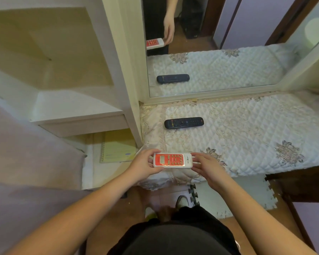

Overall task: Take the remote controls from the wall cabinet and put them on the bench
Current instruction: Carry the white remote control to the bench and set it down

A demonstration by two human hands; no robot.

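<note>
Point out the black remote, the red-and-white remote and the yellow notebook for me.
black remote [184, 122], head view, middle of its body.
red-and-white remote [172, 160], head view, red button face.
yellow notebook [118, 149], head view, bare cover.

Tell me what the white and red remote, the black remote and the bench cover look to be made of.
White and red remote: likely hard plastic inside a clear glossy sleeve, judging by the sheen.
Black remote: matte dark plastic, probably with rubbery buttons.
Bench cover: quilted fabric, shown by diamond stitching, embroidered flowers and a lacy edge.
</note>
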